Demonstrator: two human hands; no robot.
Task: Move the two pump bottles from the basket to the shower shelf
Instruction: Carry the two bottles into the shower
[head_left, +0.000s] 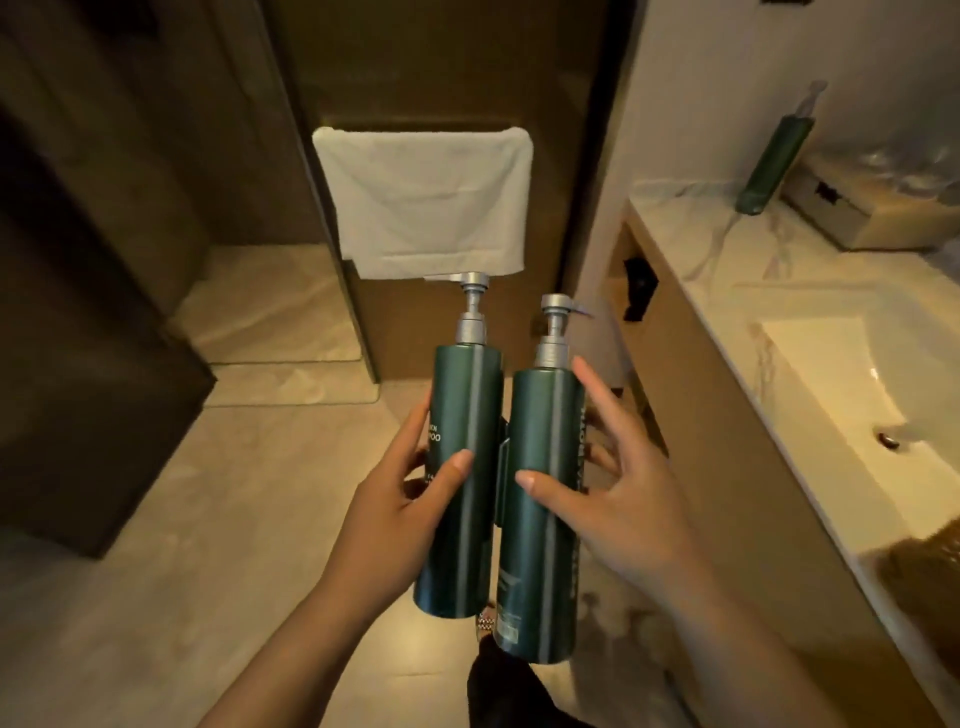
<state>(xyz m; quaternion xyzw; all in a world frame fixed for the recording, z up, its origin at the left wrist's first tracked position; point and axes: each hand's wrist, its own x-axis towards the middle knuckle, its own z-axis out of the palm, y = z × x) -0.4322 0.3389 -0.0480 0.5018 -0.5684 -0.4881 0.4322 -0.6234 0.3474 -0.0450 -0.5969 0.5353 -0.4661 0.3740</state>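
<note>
I hold two tall dark green pump bottles with silver pumps side by side, upright, in front of me above the bathroom floor. My left hand (400, 493) grips the left pump bottle (465, 415) with the thumb across its front. My right hand (602, 488) holds the right pump bottle (540, 545), thumb on the front and fingers spread along its right side. A dark bracket (503, 467) shows between the two bottles. No basket is visible, and I cannot make out a shower shelf.
A white towel (426, 202) hangs on a glass panel ahead, with the shower area (270, 306) to its left. At the right are a marble counter (701, 249) with a sink (831, 395), a third green pump bottle (774, 161) and a box (862, 208). A dark cabinet (78, 364) stands at the left.
</note>
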